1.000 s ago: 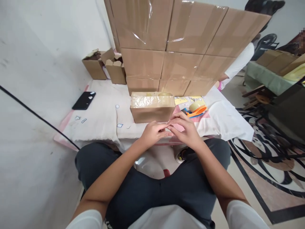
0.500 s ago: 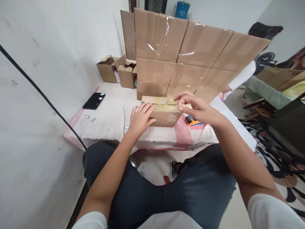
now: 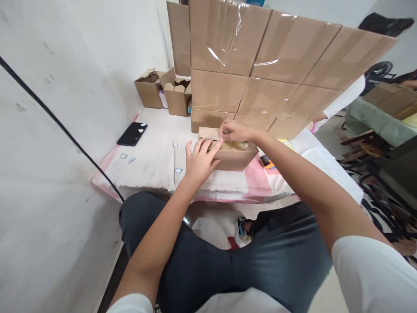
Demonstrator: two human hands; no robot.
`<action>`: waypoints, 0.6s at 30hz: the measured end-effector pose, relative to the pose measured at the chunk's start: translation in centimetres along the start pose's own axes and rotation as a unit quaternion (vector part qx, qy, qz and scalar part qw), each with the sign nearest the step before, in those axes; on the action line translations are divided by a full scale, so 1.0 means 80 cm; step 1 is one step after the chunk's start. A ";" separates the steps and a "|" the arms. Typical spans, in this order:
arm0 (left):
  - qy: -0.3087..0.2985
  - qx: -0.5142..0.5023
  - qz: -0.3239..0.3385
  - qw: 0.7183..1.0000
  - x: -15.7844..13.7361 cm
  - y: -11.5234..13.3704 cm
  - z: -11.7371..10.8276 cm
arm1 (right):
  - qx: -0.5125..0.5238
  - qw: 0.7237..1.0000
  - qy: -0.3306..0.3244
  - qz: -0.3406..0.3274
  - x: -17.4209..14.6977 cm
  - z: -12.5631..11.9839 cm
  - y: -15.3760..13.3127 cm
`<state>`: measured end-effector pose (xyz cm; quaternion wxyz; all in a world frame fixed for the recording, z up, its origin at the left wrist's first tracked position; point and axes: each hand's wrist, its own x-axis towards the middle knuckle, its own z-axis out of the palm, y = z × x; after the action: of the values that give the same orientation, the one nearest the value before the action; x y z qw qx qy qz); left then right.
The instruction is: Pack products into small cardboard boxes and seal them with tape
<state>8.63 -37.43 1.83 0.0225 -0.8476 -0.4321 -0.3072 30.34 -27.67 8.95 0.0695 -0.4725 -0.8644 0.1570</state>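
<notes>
A small cardboard box (image 3: 236,160) sits near the front edge of the cloth-covered table. Shiny yellowish packing tape (image 3: 243,146) runs along its top. My left hand (image 3: 200,161) rests on the box's left end, fingers spread over the top edge and thumb on the front face. Over the top's left part, my right hand (image 3: 230,130) has its fingertips pinched together at the tape, close to the left fingertips. What lies between those fingertips is largely hidden. An orange and black tool (image 3: 266,161) lies right of the box, partly behind my right forearm.
Behind the box stands a tall wall of taped cardboard boxes (image 3: 260,65). Two small open cartons (image 3: 177,98) stand at the back left. A black phone-like slab (image 3: 132,133) and several small labels (image 3: 178,170) lie on the left of the cloth (image 3: 153,174). Another person's arm (image 3: 321,117) shows behind the wall.
My right hand has moved left along the box top, from its right end to beside my left hand, fingertips now pinched. My left hand stays on the box. The view has shifted slightly.
</notes>
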 end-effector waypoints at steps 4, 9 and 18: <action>0.004 0.001 -0.013 1.000 0.003 0.006 0.006 | -0.066 0.995 0.044 0.064 0.005 0.004 -0.006; 0.012 -0.021 -0.004 1.000 0.005 0.011 0.011 | -0.230 0.907 0.257 0.243 -0.025 -0.028 0.043; 0.023 -0.025 0.029 0.999 0.003 0.009 0.017 | -0.116 0.894 0.174 0.396 -0.221 -0.032 0.220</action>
<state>9.97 -37.32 1.02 0.0197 -0.8527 -0.3992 -0.3365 54.64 -33.11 5.96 0.0954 -0.8002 -0.5919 -0.0141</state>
